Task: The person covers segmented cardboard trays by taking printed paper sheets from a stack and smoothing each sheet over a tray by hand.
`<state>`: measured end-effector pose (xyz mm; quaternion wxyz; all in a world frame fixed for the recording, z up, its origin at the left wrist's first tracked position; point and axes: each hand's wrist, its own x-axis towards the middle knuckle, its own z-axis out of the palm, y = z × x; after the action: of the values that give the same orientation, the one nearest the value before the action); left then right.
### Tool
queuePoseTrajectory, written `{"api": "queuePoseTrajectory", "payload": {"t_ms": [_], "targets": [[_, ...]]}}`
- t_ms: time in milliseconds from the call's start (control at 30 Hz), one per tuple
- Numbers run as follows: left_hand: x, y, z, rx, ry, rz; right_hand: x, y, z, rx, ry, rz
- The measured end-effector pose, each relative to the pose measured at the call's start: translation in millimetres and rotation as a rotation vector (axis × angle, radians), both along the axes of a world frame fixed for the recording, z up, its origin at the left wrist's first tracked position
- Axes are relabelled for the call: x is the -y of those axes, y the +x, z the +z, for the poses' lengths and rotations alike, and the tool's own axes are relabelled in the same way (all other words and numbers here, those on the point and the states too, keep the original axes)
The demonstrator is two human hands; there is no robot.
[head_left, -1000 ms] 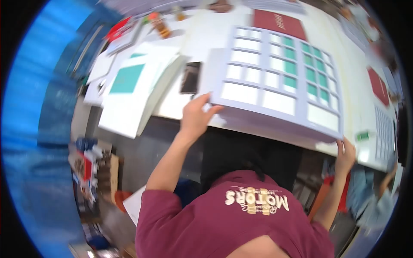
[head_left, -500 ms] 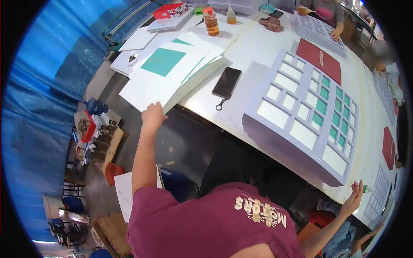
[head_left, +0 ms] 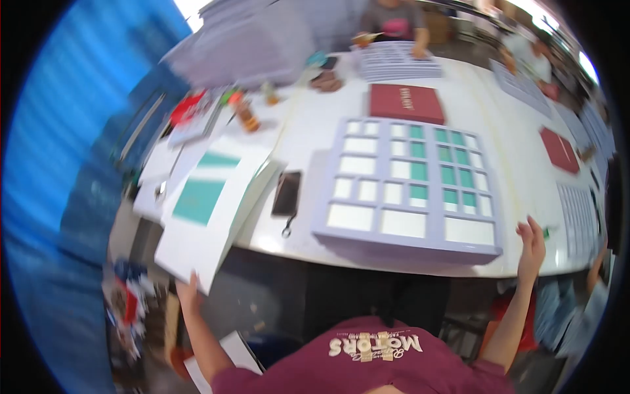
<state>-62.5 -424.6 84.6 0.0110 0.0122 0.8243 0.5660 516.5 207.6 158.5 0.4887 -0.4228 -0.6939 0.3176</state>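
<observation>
My left hand [head_left: 190, 292] is at the near corner of a white sheet [head_left: 180, 246] with teal rectangles, thumb and fingers closed on its edge. That sheet lies on a stack of white sheets reaching over the table's front edge. My right hand [head_left: 531, 246] is raised at the table edge, right of a lavender grid tray [head_left: 384, 207], fingers apart and nothing visible in it. White and teal pieces show in the tray's compartments. A small green object [head_left: 548, 232] lies beside my right hand, too blurred to name. Between sheets and tray rests a black phone [head_left: 287, 194].
A dark red box [head_left: 405, 103] lies behind the tray, another red box [head_left: 559, 150] farther right. An orange-capped bottle [head_left: 246, 115] stands at the back left. Two people [head_left: 394, 26] work across the table with similar grids. Blue curtains [head_left: 85, 131] hang at the left.
The view has turned to the right and tilted up, with blur. My left hand stays at the sheet's near corner; my right hand remains near the tray's near right corner.
</observation>
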Motion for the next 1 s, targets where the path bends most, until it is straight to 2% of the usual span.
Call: {"api": "queuePoseTrajectory", "payload": {"t_ms": [33, 67, 100, 133, 200, 300, 400, 433, 533, 667, 800, 867, 933, 1000], "targets": [[7.5, -3.8, -0.9, 0.235, -0.072, 0.098, 5.0, -5.3, 8.1, -0.002, 0.012, -0.014], [2.4, -4.0, 6.0, 0.4, -0.028, 0.23, 9.8, -9.1, 14.0, -0.004, 0.018, -0.024], [32.9, -31.5, -27.8, 0.433, 0.208, 0.219, 15.8, -11.9, 19.5, -0.011, 0.025, -0.018], [27.7, -30.7, -22.6, 0.412, 0.202, 0.298, 19.9, -13.5, 24.9, -0.009, 0.037, 0.0], [-4.9, -10.1, -0.4, 0.203, 0.304, 0.405, 23.6, -16.7, 28.9, -0.025, 0.051, 0.008], [-11.0, -11.4, 16.0, 0.082, 0.519, 0.38, 27.0, -21.5, 31.7, -0.027, 0.074, 0.036], [-10.3, -24.5, 16.3, 0.073, 0.661, 0.272, 28.1, -24.8, 31.2, -0.052, 0.084, 0.058], [-16.8, -24.6, 18.2, 0.081, 0.83, 0.189, 28.3, -26.7, 31.8, -0.068, 0.089, 0.062], [-49.1, -16.4, 25.6, 0.028, 0.948, 0.051, 28.9, -35.9, 34.7, -0.105, 0.093, 0.1], [-118.1, -0.1, 57.3, 0.148, 0.913, -0.115, 33.3, -56.6, 42.7, -0.129, 0.079, 0.175], [-224.2, 54.3, 100.7, 0.271, 0.787, -0.149, 38.7, -80.8, 47.0, -0.181, -0.026, 0.299], [-266.0, 69.1, 105.1, 0.306, 0.74, -0.359, 37.4, -83.7, 46.3, -0.203, -0.112, 0.41], [-300.5, 85.3, 111.8, 0.341, 0.674, -0.463, 39.1, -85.7, 51.7, -0.232, -0.231, 0.496], [-325.0, 99.5, 119.7, 0.335, 0.62, -0.617, 38.5, -84.2, 50.8, -0.315, -0.327, 0.509]]}}
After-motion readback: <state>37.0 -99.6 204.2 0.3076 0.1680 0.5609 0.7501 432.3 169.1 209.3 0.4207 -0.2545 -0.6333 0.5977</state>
